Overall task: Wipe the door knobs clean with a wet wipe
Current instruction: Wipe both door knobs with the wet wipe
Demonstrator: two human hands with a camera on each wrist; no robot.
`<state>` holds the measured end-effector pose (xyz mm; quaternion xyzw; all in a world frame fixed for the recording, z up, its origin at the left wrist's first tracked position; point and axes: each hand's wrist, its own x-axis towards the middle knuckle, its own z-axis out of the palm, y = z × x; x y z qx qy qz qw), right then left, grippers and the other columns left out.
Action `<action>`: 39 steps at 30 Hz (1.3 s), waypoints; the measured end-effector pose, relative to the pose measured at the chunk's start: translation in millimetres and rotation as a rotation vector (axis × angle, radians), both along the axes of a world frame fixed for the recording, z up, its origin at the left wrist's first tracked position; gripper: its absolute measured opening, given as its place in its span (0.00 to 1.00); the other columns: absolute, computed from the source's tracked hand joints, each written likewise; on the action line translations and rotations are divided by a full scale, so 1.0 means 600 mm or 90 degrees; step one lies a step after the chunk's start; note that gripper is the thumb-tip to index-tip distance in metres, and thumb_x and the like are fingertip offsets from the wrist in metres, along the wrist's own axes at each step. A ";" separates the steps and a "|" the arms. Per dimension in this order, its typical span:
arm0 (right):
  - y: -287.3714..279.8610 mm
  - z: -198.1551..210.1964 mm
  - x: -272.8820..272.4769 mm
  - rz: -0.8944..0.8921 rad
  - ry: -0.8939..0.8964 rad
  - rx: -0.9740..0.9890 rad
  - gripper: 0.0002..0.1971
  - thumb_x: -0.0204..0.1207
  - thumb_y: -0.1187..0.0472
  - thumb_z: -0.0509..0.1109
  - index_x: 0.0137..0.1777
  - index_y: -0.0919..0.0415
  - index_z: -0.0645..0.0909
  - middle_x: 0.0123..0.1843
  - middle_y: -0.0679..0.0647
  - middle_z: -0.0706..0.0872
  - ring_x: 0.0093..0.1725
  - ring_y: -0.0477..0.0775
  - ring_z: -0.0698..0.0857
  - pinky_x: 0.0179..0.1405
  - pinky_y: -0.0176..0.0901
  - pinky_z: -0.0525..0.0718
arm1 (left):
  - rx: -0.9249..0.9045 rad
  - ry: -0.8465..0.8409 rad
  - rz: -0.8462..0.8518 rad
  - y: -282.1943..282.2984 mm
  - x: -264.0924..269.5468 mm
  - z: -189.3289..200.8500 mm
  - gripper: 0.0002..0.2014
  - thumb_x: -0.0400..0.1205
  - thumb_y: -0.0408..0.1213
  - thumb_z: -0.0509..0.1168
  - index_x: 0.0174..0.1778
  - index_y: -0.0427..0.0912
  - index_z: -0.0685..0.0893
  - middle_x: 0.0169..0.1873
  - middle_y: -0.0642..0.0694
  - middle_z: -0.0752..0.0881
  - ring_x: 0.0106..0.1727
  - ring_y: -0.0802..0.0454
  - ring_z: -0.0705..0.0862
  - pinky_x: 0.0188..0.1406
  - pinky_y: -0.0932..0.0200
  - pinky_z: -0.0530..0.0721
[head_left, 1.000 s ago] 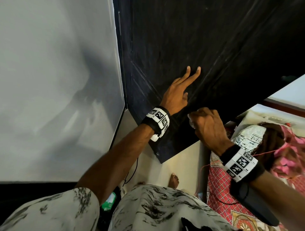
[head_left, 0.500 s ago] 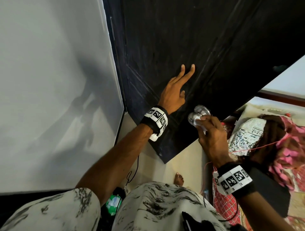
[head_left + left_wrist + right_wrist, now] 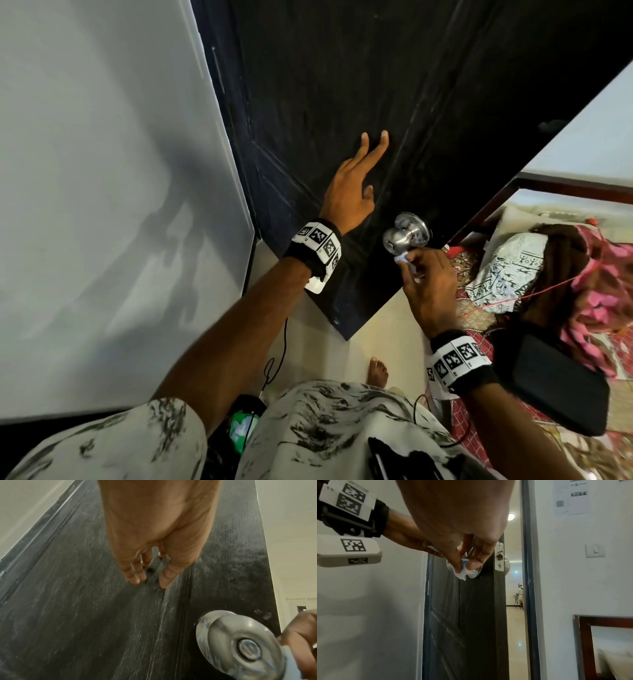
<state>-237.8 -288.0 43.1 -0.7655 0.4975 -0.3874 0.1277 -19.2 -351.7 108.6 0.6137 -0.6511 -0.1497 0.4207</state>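
Note:
A round silver door knob [image 3: 404,234] [image 3: 240,645] sticks out of a black wooden door [image 3: 359,85] that stands ajar. My right hand [image 3: 426,284] pinches a bunched white wet wipe [image 3: 404,258] [image 3: 462,570] and holds it against the knob's lower right side. My left hand [image 3: 352,192] [image 3: 150,534] lies flat on the door panel up and left of the knob, fingers straight. A second knob [image 3: 506,564] shows on the door's far face, past the latch plate [image 3: 499,557].
A white wall [image 3: 102,205] stands left of the door. A bed [image 3: 513,274] with patterned pillows and pink cloth lies to the right, a black pouch [image 3: 555,387] on it. My bare foot [image 3: 376,371] is on the cream floor below the door's corner. A cable [image 3: 274,363] hangs nearby.
My right hand has slid down off the knob from covering it to its lower side, so the knob now shows. My left hand has stayed flat on the door.

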 end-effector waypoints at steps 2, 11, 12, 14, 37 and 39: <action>0.006 0.005 0.004 -0.010 -0.009 0.002 0.07 0.80 0.63 0.79 0.54 0.64 0.86 0.52 0.58 0.88 0.46 0.40 0.78 0.46 0.17 0.75 | 0.001 0.000 -0.003 0.000 0.000 0.001 0.50 0.77 0.19 0.70 0.91 0.58 0.57 0.91 0.44 0.57 0.81 0.44 0.74 0.74 0.63 0.71; -0.005 0.015 0.012 -0.020 -0.006 -0.037 0.19 0.77 0.78 0.70 0.65 0.68 0.88 0.59 0.63 0.92 0.55 0.62 0.91 0.59 0.43 0.86 | 0.010 0.007 -0.007 0.004 -0.003 0.003 0.49 0.79 0.20 0.68 0.91 0.57 0.56 0.91 0.44 0.56 0.82 0.42 0.73 0.70 0.66 0.69; -0.003 0.012 0.010 -0.018 -0.002 -0.025 0.20 0.76 0.79 0.69 0.66 0.68 0.88 0.58 0.62 0.92 0.53 0.61 0.91 0.57 0.44 0.86 | 0.008 0.006 -0.008 0.004 -0.003 0.003 0.49 0.79 0.20 0.68 0.91 0.57 0.56 0.91 0.43 0.57 0.82 0.43 0.72 0.70 0.67 0.69; 0.003 0.010 0.005 -0.011 -0.008 0.002 0.19 0.78 0.78 0.67 0.64 0.66 0.89 0.54 0.61 0.93 0.49 0.60 0.92 0.52 0.45 0.88 | 0.007 0.002 -0.009 0.003 -0.001 0.002 0.49 0.79 0.20 0.68 0.91 0.57 0.56 0.91 0.43 0.57 0.83 0.44 0.72 0.71 0.67 0.68; -0.005 0.050 0.028 -0.044 0.074 0.049 0.25 0.77 0.73 0.67 0.72 0.57 0.86 0.58 0.59 0.85 0.50 0.62 0.86 0.42 0.51 0.86 | -0.011 0.012 -0.021 0.004 -0.001 0.003 0.49 0.78 0.19 0.68 0.91 0.54 0.56 0.91 0.40 0.56 0.87 0.47 0.64 0.76 0.66 0.65; -0.011 0.065 0.042 -0.027 0.124 0.049 0.25 0.73 0.73 0.71 0.70 0.58 0.87 0.63 0.60 0.84 0.57 0.65 0.86 0.48 0.57 0.89 | -0.013 0.014 -0.027 0.004 -0.002 0.001 0.49 0.78 0.18 0.68 0.92 0.53 0.56 0.91 0.39 0.55 0.89 0.48 0.60 0.78 0.65 0.65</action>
